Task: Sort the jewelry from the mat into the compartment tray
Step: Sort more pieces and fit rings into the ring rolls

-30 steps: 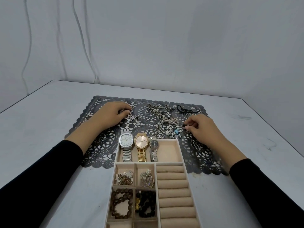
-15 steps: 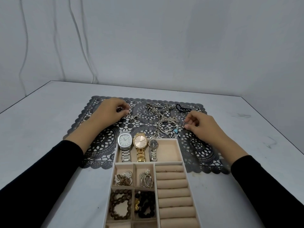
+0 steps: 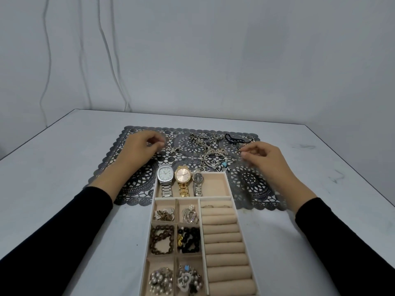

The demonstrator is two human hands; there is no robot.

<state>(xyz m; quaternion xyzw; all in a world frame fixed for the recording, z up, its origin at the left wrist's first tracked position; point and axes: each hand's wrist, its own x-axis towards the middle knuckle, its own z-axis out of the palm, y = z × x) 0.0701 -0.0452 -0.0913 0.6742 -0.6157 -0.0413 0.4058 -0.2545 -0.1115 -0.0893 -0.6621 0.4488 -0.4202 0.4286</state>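
A dark lace mat (image 3: 136,184) lies on the table with a tangle of silver chains and bracelets (image 3: 210,151) on its far middle. The beige compartment tray (image 3: 230,185) overlaps the mat's near edge. My left hand (image 3: 140,152) hovers over the mat's far left, fingers curled, thumb and forefinger pinched on a small jewelry piece too tiny to make out. My right hand (image 3: 265,160) hovers right of the tangle and pinches what looks like a small ring at its fingertips.
Three watches (image 3: 182,176) lie in the tray's top compartment. Earrings, bead bracelets (image 3: 162,239) and brooches fill the left cells; ring rolls (image 3: 224,238) run down the right. A small silver piece (image 3: 174,150) and a black cord (image 3: 233,139) lie on the mat.
Both hands have lifted slightly off the mat with their pinched pieces. The right hand drew back to the right, away from the tangle; the view has tilted up a little.
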